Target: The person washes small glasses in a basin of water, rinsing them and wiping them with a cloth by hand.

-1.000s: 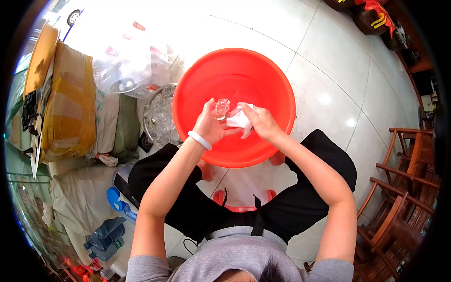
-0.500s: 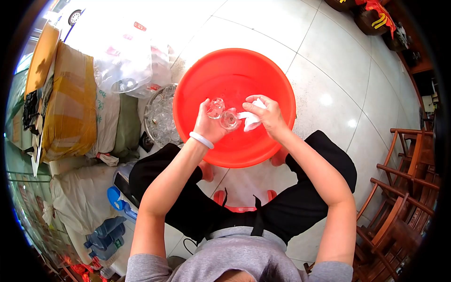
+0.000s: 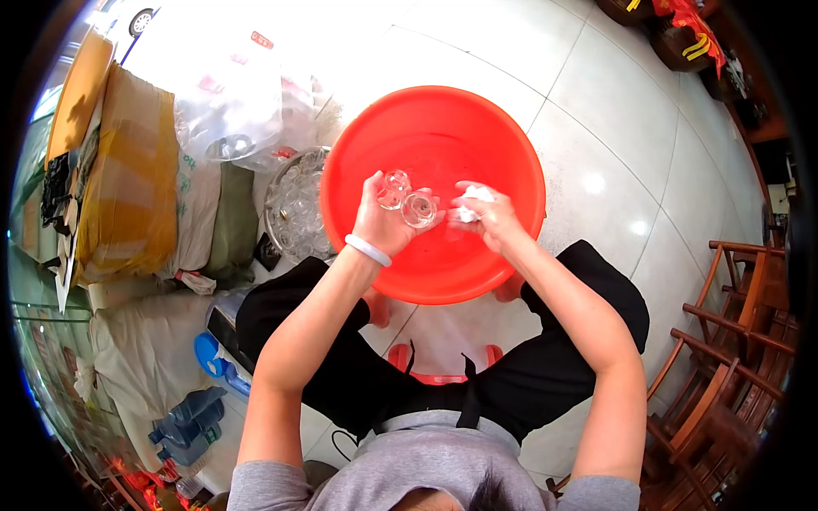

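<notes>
Two small clear glasses (image 3: 418, 209) are held in my left hand (image 3: 380, 225), their round rims and bases showing. A white bangle sits at that wrist. My right hand (image 3: 498, 223) is closed on a crumpled white cloth (image 3: 474, 203), close to the right side of the glasses. Its fingertips are slightly blurred, and I cannot tell whether the cloth touches the glass. Both hands are over a large red basin (image 3: 434, 285) that stands on the floor between my legs.
A round metal tray (image 3: 271, 223) full of clear glasses stands left of the basin, beside plastic bags (image 3: 226, 111). Farther left are a taped cardboard box (image 3: 128, 179) and sacks. Wooden chairs (image 3: 724, 358) stand at the right, and dark jars (image 3: 677, 43) at the upper right.
My right hand has drawn the cloth together into a tighter bunch in its fingers. The left hand keeps its hold on the glasses. The whole view has shifted slightly.
</notes>
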`<action>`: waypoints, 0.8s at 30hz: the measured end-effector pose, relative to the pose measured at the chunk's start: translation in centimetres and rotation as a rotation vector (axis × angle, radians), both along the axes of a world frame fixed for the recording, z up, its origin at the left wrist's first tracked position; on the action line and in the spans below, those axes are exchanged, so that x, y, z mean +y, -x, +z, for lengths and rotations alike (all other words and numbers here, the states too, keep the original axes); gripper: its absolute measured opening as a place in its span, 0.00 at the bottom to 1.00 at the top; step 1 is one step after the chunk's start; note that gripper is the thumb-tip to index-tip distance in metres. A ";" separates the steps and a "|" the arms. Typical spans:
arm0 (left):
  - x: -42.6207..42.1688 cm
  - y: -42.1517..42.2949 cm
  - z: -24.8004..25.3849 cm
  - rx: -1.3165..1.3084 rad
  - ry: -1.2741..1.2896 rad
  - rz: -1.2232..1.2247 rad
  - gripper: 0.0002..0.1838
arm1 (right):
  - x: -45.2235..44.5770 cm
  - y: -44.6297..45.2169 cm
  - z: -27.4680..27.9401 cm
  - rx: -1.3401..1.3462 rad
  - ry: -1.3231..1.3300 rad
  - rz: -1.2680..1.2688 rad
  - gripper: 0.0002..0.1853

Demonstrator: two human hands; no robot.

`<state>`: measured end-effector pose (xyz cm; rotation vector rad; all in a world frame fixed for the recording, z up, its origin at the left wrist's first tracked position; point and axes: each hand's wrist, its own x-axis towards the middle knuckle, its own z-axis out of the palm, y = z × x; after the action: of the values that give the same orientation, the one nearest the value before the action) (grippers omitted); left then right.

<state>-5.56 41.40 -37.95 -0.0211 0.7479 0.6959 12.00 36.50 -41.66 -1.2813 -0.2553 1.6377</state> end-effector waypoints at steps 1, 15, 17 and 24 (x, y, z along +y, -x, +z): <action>0.1 0.1 0.0 -0.004 0.033 0.020 0.22 | 0.1 -0.6 -0.4 -0.033 -0.018 -0.017 0.13; 0.1 0.0 -1.2 0.083 0.015 0.051 0.23 | 0.6 0.5 -0.2 -0.522 -0.159 0.159 0.25; 0.0 -0.1 -1.3 0.080 0.008 0.055 0.23 | 0.6 0.9 -0.7 -0.746 -0.314 0.150 0.25; -0.2 -0.3 -2.2 0.040 -0.075 -0.002 0.23 | 0.6 2.2 3.3 -1.162 -0.651 0.347 0.22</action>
<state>-5.31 41.18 -40.16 0.0620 0.7601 0.7235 9.78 37.05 -38.39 -1.5457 -1.6282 0.7339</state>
